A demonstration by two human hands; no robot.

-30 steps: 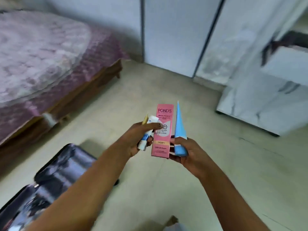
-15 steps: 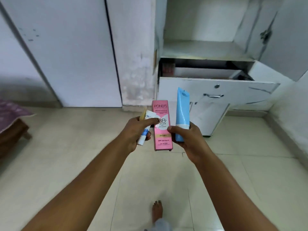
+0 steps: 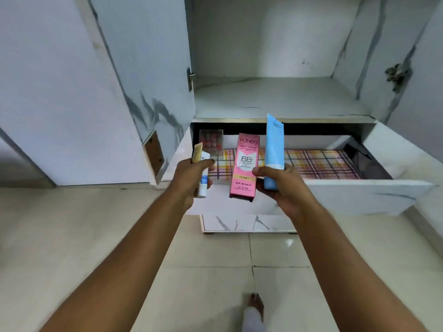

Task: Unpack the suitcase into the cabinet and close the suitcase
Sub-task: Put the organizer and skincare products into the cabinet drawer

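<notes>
My right hand (image 3: 282,188) grips a pink cream box (image 3: 244,167) and a light blue tube (image 3: 273,149), both upright. My left hand (image 3: 191,178) holds a small white-and-blue tube (image 3: 203,185) together with a beige tube (image 3: 197,152). Both hands are raised in front of the cabinet's open drawer (image 3: 359,195), which is lined with plaid paper (image 3: 318,164). A clear box of small items (image 3: 212,140) stands at the drawer's back left. The suitcase is out of view.
Above the drawer is a bare white shelf (image 3: 275,99). The cabinet doors (image 3: 148,68) stand open on both sides. The tiled floor (image 3: 72,236) lies below, with my foot (image 3: 254,305) near the bottom edge.
I have turned away from the suitcase and bed and walked up to the cabinet. The drawer is now close in front of my hands. My left hand has moved apart from the pink box.
</notes>
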